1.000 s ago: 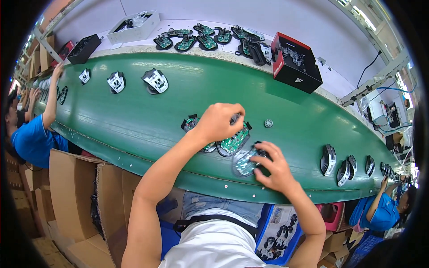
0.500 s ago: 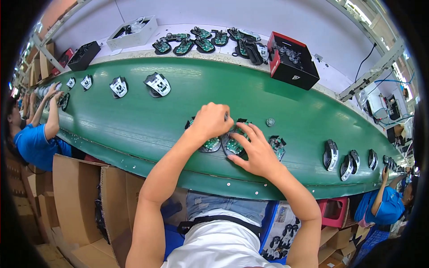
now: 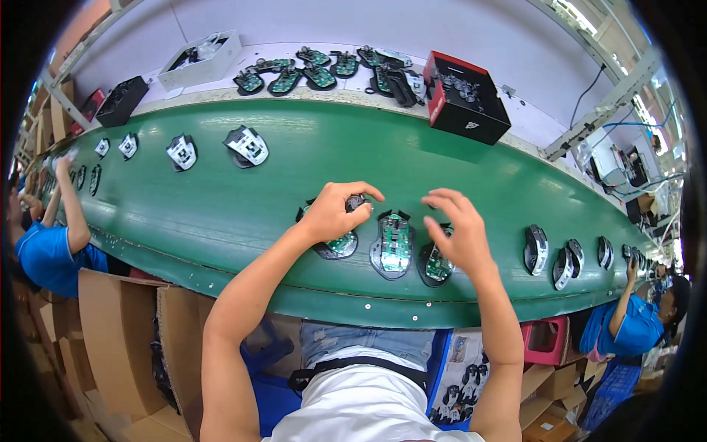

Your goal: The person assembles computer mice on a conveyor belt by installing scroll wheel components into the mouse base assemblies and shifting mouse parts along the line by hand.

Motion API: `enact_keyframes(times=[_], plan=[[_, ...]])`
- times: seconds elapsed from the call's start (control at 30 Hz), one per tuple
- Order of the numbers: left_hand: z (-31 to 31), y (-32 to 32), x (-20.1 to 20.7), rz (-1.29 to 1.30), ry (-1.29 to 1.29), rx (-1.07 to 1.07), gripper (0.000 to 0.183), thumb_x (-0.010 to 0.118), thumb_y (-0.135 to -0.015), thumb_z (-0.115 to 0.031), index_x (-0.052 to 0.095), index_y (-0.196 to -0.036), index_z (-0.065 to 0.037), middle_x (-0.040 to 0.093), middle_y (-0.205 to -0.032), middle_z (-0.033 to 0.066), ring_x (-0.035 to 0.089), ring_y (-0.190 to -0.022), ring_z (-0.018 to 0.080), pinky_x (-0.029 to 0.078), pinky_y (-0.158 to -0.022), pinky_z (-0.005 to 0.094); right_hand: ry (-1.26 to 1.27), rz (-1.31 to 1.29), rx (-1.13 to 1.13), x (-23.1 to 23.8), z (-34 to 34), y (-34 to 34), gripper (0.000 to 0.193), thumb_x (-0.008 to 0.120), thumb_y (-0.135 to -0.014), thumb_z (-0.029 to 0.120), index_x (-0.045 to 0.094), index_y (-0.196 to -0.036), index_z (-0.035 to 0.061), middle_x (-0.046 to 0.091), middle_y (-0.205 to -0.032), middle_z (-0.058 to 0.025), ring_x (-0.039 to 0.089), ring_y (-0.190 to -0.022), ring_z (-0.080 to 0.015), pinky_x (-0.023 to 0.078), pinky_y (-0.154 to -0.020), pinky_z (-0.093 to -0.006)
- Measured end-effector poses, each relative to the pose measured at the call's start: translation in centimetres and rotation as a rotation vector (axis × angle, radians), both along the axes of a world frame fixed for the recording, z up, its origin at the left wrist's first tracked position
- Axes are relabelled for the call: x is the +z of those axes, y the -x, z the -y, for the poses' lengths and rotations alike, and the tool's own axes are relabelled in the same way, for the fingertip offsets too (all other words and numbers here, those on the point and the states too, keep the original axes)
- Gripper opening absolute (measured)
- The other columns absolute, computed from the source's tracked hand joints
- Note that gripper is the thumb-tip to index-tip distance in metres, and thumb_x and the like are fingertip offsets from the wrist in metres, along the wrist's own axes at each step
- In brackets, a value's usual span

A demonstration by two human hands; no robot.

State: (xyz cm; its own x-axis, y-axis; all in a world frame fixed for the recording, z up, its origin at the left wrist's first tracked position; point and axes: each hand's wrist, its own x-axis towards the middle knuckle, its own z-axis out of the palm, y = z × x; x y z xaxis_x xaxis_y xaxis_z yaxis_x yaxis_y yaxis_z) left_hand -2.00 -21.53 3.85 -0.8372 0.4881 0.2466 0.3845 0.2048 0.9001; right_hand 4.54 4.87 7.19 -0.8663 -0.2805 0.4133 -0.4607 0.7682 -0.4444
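Three opened computer mice with green circuit boards lie in a row on the green conveyor belt in front of me. One mouse base [image 3: 339,248] is partly covered by my left hand [image 3: 330,212], which keeps a dark scroll wheel [image 3: 355,202] in its curled fingers, index finger extended. The middle mouse base [image 3: 392,247] lies uncovered between my hands. My right hand [image 3: 460,225], thumb and fingers apart, is over the belt beside the right mouse base [image 3: 436,264] and hides part of it. A small dark piece by its fingertips is too covered to make out fully.
Mice with white-and-black shells [image 3: 250,146] sit up the belt at left; others [image 3: 536,250] stand at right. Behind the belt are more circuit-board bases [image 3: 320,76], a black-and-red box of wheels [image 3: 471,132] and a white box [image 3: 169,76]. Co-workers in blue [image 3: 55,250] flank me.
My right hand has left the middle mouse base and moved right and up to where a loose wheel lay. My left hand's grip has loosened, showing the wheel. The view has shifted slightly.
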Motion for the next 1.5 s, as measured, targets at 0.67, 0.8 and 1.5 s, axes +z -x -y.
enact_keyframes(times=[0.67, 0.8, 1.5], plan=[[-1.3, -3.1, -0.8, -0.415, 0.061, -0.026, 0.016, 0.066, -0.079, -0.007, 0.07, -0.094, -0.003, 0.072, -0.087, 0.0135, 0.069, -0.071, 0.03, 0.055, -0.062, 0.0374, 0.447, 0.126, -0.118, -0.5, -2.2, -4.4, 0.033, 0.076, -0.078, -0.006, 0.071, -0.11, -0.0015, 0.071, -0.1, -0.0099, 0.064, -0.076, -0.0116, 0.055, -0.068, -0.0245], [-1.2, -3.3, -0.8, -0.373, 0.079, -0.029, 0.016, 0.066, -0.079, -0.006, 0.07, -0.094, -0.003, 0.072, -0.087, 0.0137, 0.069, -0.071, 0.03, 0.055, -0.063, 0.0373, 0.339, 0.062, -0.188, -0.4, -2.6, -6.1, 0.035, 0.076, -0.078, -0.006, 0.073, -0.112, 0.0003, 0.068, -0.105, -0.0117, 0.067, -0.078, -0.0146, 0.06, -0.07, -0.0268], [-1.5, -3.1, -1.3, -0.456, 0.002, -0.023, 0.017, 0.067, -0.078, -0.008, 0.068, -0.095, -0.004, 0.071, -0.082, 0.0124, 0.063, -0.058, 0.0275, 0.05, -0.052, 0.0365, -0.084, 0.065, -0.357, -2.3, -4.8, -5.5, 0.032, 0.077, -0.078, 0.003, 0.072, -0.11, 0.0027, 0.069, -0.098, -0.0113, 0.069, -0.085, -0.0261, 0.055, -0.074, -0.0373]])
